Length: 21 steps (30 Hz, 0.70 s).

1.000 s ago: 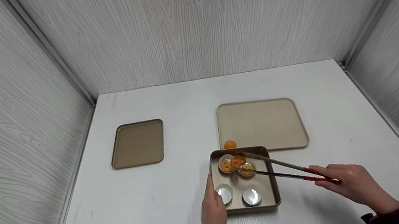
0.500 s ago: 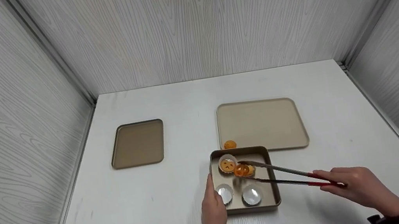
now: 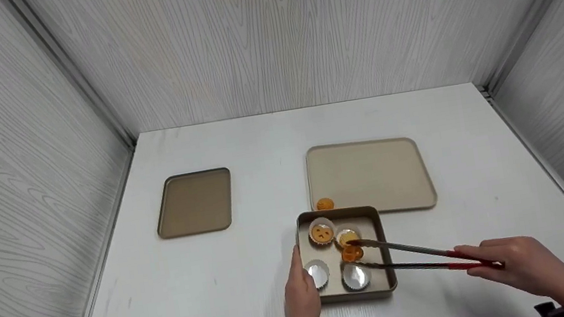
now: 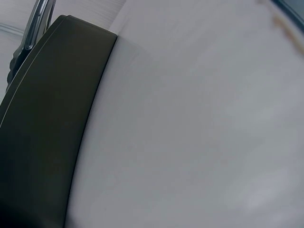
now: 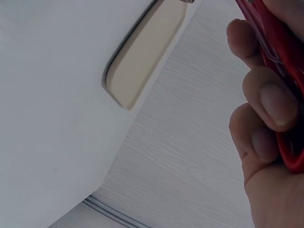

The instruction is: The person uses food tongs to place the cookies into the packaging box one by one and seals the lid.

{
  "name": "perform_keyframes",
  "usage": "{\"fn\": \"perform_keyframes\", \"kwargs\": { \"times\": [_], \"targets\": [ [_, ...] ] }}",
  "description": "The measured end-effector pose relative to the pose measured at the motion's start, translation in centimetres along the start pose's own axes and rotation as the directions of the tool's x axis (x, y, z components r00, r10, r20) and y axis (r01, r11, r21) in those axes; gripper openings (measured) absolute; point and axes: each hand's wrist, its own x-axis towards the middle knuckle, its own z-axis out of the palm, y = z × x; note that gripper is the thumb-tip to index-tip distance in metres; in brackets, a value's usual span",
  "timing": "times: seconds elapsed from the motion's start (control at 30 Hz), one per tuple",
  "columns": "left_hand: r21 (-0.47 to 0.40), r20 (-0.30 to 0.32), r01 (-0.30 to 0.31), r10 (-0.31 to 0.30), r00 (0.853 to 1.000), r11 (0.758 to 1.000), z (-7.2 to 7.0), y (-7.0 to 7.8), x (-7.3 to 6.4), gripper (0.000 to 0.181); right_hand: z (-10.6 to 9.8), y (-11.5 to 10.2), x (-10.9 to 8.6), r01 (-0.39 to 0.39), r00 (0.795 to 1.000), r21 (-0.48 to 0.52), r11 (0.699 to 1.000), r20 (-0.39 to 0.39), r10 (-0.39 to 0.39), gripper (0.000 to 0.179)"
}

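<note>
In the head view, my left hand (image 3: 301,295) holds the left side of a square baking tin (image 3: 385,243), with the thumb at its rim. My right hand (image 3: 518,264) grips the red handles of metal tongs (image 3: 421,247); its curled fingers show close up in the right wrist view. Between the tong tips is a small orange cookie (image 3: 352,253), above the tin's right half. One paper cup holds a cookie with cut-out marks (image 3: 322,233), another a yellowish cookie (image 3: 347,237). Two paper cups, one silvery (image 3: 355,276) and one beside my thumb (image 3: 318,274), have bare shiny bottoms.
Behind the tin lies a larger beige tray (image 3: 373,173), with one orange cookie (image 3: 325,204) at its near left corner. A brown square lid or shallow tray (image 3: 195,204) lies on the left of the white table. Panels with wood-grain pattern rise behind and at both sides.
My right hand has moved the tongs and the orange cookie toward me and slightly right, from the back cups to between the right-hand cups. My left hand and the tin stay put.
</note>
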Motion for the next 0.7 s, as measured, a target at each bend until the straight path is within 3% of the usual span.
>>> {"fn": "perform_keyframes", "kwargs": {
  "times": [0.47, 0.7],
  "targets": [
    [-0.014, 0.015, 0.000, 0.001, 1.000, 1.000, -0.2, 0.0, -0.1, 0.053, -1.9, -1.2, 1.7, 0.014, 0.993, -0.042, 0.999, 0.118, -0.009, 0.043],
    [-0.008, 0.013, 0.011, -0.010, 1.000, 1.000, -0.2, -0.1, -0.2, 0.053, -1.7, -1.4, 2.4, 0.036, 0.992, -0.056, 0.998, 0.120, -0.029, 0.038]
  ]
}}
